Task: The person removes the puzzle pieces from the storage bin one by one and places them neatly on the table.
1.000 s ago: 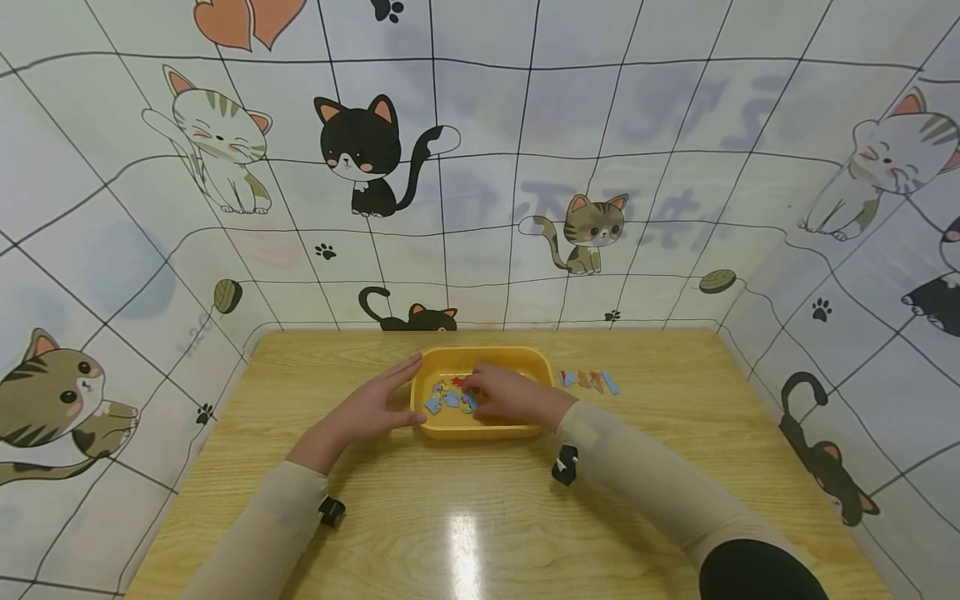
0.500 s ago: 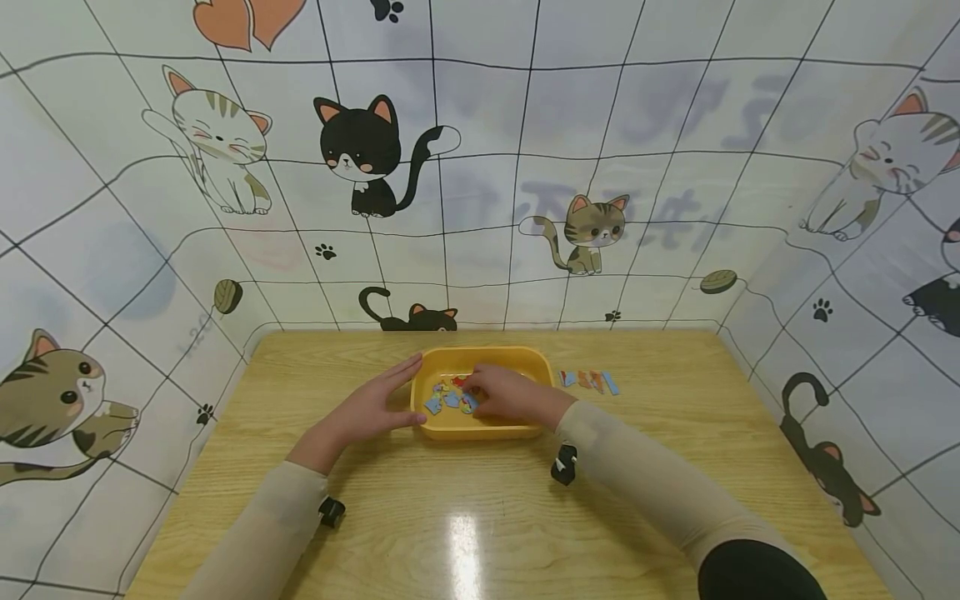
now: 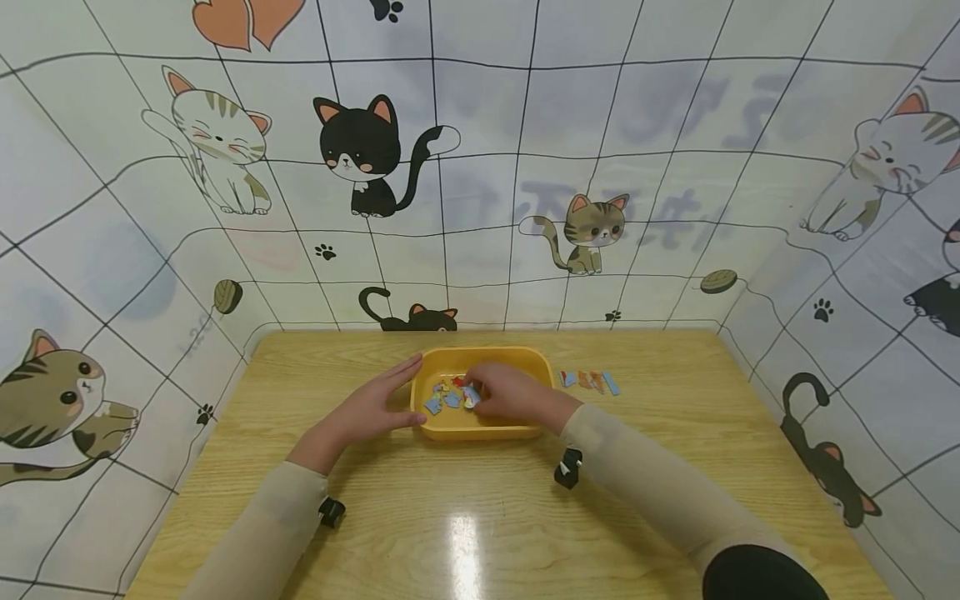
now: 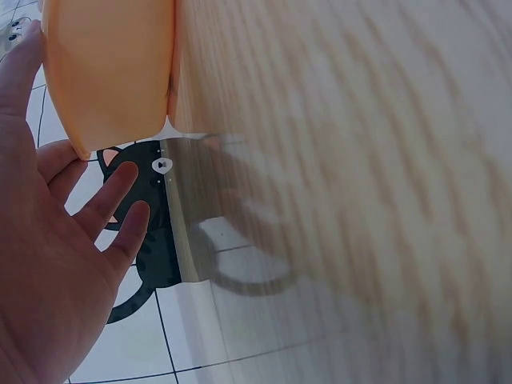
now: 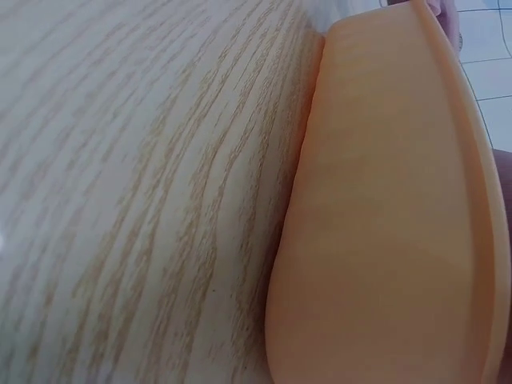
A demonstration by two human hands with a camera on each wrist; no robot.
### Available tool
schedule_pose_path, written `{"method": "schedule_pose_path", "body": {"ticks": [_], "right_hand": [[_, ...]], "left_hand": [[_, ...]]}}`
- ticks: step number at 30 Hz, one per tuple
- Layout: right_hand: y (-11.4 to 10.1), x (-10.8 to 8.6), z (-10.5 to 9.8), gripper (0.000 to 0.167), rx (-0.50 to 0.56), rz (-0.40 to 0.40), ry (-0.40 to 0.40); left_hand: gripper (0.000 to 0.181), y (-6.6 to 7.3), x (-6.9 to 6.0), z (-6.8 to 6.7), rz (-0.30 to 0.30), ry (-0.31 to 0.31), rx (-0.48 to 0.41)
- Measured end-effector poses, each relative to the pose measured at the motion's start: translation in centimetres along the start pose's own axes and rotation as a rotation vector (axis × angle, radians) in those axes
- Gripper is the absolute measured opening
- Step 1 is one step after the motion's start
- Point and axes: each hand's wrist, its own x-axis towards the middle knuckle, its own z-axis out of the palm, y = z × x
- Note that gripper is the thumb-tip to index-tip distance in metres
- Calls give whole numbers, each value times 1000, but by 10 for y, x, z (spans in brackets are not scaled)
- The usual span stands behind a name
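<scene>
A yellow-orange plastic tray stands on the wooden table, with several small colourful puzzle pieces in its left half. My left hand is spread at the tray's left end, fingers and thumb touching the rim; the left wrist view has its fingers mostly straight beside the tray wall. Inside the tray, my right hand has curled fingers and pinches a blue and white puzzle piece at the fingertips. In the right wrist view the tray's outer side hides most of that hand.
On the table, just right of the tray, lies a row of narrow blue and orange pieces. A white cloth wall with cat drawings encloses the table's back and sides. Both forearms reach in from the front.
My right hand has shifted slightly within the tray, and the blue and white puzzle piece at its fingertips has moved up and turned a little. The left hand holds still.
</scene>
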Motion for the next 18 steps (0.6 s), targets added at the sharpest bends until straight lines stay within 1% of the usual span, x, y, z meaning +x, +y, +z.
{"method": "schedule_pose_path", "body": {"ticks": [3, 9, 18], "right_hand": [[-1, -2, -2, 41, 14, 8, 32], [-4, -9, -5, 44, 86, 40, 83], [-3, -25, -14, 46, 118, -28, 159]], "left_hand": [[101, 0, 0, 0, -4, 0, 2], [101, 1, 1, -1, -2, 0, 7], [103, 1, 1, -1, -8, -6, 17]]}}
